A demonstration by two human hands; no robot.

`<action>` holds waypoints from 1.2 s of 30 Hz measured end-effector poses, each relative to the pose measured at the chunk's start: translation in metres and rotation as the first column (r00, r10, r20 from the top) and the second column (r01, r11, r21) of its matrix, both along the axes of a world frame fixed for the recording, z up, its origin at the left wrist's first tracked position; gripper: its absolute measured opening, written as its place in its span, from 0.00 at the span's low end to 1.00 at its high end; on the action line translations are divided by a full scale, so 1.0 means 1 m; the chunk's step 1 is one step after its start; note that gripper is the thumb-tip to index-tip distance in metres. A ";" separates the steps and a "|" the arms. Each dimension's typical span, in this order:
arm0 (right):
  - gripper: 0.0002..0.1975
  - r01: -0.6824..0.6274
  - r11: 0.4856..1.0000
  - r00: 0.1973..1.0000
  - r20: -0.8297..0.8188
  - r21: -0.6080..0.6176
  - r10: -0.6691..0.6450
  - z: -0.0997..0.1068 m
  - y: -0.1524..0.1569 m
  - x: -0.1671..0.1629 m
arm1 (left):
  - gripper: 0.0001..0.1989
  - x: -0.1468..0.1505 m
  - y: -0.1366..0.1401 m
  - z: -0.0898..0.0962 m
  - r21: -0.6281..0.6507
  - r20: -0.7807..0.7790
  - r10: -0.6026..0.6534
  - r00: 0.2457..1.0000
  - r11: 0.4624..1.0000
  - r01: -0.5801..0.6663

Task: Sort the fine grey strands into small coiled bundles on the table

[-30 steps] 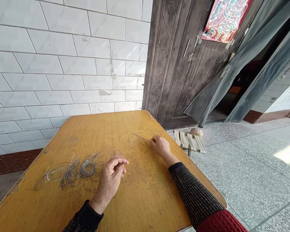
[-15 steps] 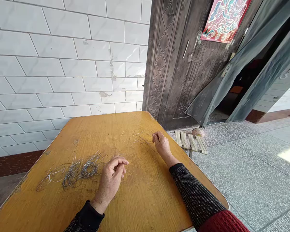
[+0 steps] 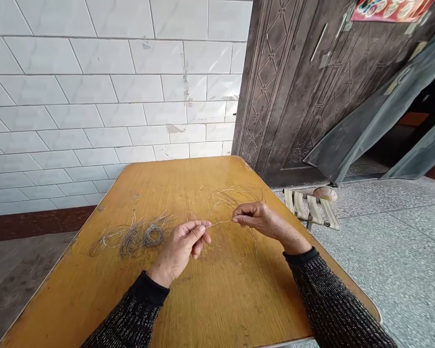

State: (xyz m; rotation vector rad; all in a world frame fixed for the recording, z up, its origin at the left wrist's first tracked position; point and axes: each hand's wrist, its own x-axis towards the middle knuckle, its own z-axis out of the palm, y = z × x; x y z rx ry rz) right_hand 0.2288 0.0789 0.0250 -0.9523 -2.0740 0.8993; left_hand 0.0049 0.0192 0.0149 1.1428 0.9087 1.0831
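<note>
A thin, slightly wavy wire [image 3: 221,222] spans the gap between my two hands above the table. My left hand [image 3: 183,246] pinches one end between thumb and forefinger, its other fingers curled loosely. At the other end, my right hand [image 3: 257,220] grips the wire with its fingertips. Left of my left hand lie tangled coils of grey wire [image 3: 154,234] on the tabletop. Loose thin strands [image 3: 224,191] are spread just beyond my right hand, which partly covers them.
The yellow wooden table [image 3: 210,299] stands against a white tiled wall [image 3: 94,92]. A carved dark door [image 3: 286,96] and a grey hanging curtain [image 3: 366,125] are at the right. Beside the table sits a folding stool [image 3: 311,208] with striped webbing.
My right hand has come back toward my left hand from the loose strands. A wire now stretches between both hands. The whole view has shifted, with the table appearing farther right.
</note>
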 end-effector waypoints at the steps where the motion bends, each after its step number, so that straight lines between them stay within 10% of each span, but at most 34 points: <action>1: 0.10 0.052 0.998 0.998 -0.022 0.042 -0.052 -0.001 0.001 -0.002 | 0.11 0.000 0.001 -0.002 -0.055 0.076 -0.006 0.997 0.998 0.010; 4: 0.11 0.391 0.913 0.897 -0.269 0.115 -0.350 -0.006 0.007 -0.004 | 0.07 -0.003 0.005 -0.004 -0.171 0.380 0.100 0.920 0.985 -0.037; 7: 0.17 0.555 0.828 0.725 -0.444 -0.075 -0.526 -0.012 0.012 -0.008 | 0.05 -0.006 0.007 -0.002 -0.215 0.618 0.182 0.765 0.975 -0.058; 11: 0.11 0.205 0.950 0.900 -0.336 -0.233 -0.277 -0.019 0.000 -0.030 | 0.08 -0.005 0.005 0.003 -0.225 0.765 0.171 0.621 0.974 0.010; 15: 0.12 -0.061 0.924 0.972 -0.231 -0.377 -0.030 -0.016 -0.024 -0.052 | 0.11 -0.005 0.000 0.008 -0.186 0.837 0.146 0.527 0.982 0.023; 30: 0.12 -0.248 0.835 0.584 -0.764 -0.490 -0.275 -0.019 -0.035 -0.066 | 0.09 0.014 -0.005 -0.014 -0.226 0.606 0.154 0.781 0.974 -0.017; 36: 0.15 -0.269 0.815 0.557 -0.774 -0.513 -0.303 -0.017 -0.036 -0.067 | 0.09 0.014 -0.004 -0.012 -0.225 0.595 0.169 0.786 0.974 -0.040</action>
